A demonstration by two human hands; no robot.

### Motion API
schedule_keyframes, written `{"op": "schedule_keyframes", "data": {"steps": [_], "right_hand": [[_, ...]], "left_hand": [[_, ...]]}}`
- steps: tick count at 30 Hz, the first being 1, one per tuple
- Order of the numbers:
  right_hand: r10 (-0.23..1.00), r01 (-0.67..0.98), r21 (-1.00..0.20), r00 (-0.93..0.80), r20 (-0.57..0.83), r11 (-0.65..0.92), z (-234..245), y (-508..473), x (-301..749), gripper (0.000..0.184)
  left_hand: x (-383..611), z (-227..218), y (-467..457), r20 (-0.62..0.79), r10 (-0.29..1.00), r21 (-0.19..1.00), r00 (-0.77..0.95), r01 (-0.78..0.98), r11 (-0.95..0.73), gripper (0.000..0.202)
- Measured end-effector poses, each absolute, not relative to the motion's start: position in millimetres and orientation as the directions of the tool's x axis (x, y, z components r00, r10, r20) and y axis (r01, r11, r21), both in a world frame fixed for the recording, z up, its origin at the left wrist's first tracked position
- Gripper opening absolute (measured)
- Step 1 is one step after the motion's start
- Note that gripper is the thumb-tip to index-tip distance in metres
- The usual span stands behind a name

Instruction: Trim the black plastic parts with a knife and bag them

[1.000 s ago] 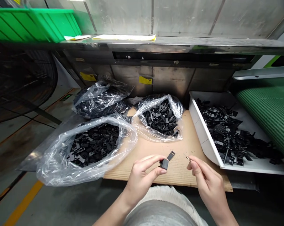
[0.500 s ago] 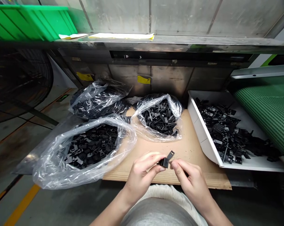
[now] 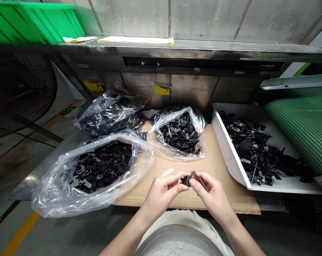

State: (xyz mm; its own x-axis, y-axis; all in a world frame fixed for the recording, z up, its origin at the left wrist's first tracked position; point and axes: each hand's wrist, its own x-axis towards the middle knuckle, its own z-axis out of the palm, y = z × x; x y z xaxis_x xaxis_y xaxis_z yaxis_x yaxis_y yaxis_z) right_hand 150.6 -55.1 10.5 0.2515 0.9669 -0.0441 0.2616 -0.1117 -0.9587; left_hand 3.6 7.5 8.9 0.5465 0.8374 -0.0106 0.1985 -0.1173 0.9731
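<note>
Right hand [image 3: 214,195] moved in beside left hand [image 3: 158,193] | both pinching black part [image 3: 186,180] | forearms [image 3: 130,227] angled inward

Left hand [image 3: 160,195] and right hand [image 3: 215,200] are bare; below the grip, a grey top [image 3: 182,243] meets creased off-white cloth [image 3: 187,216].

Small, partly covered black part [image 3: 186,180] above cardboard [image 3: 211,165]
</note>
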Motion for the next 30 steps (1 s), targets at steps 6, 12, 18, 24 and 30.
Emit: {"op": "schedule_keyframes", "data": {"steps": [6, 12, 18, 24, 30], "right_hand": [[0.893, 0.238, -0.959, 0.450, -0.029, -0.151, -7, -62, 158, 0.029], [0.940, 0.512, -0.859, 0.287, 0.184, 0.012, -11, -82, 148, 0.023], [0.893, 0.710, -0.682, 0.178, 0.413, 0.174, -6, -85, 150, 0.023], [0.838, 0.767, -0.585, 0.120, 0.533, 0.263, -1, -82, 150, 0.023], [0.846, 0.734, -0.627, 0.138, 0.515, 0.261, 1, -80, 144, 0.021]], "left_hand": [[0, 10, 8, -0.190, 0.670, 0.957, 0.718, -0.017, 0.290, 0.043], [8, 5, 7, -0.204, 0.800, 0.954, 0.565, -0.069, 0.292, 0.015], [5, 13, 0, -0.112, 0.868, 0.994, 0.484, 0.066, 0.092, 0.015], [2, 24, -7, 0.065, 0.878, 0.989, 0.474, 0.084, -0.119, 0.013], [-1, 23, -11, 0.120, 0.876, 0.987, 0.467, 0.038, -0.156, 0.017]]}}
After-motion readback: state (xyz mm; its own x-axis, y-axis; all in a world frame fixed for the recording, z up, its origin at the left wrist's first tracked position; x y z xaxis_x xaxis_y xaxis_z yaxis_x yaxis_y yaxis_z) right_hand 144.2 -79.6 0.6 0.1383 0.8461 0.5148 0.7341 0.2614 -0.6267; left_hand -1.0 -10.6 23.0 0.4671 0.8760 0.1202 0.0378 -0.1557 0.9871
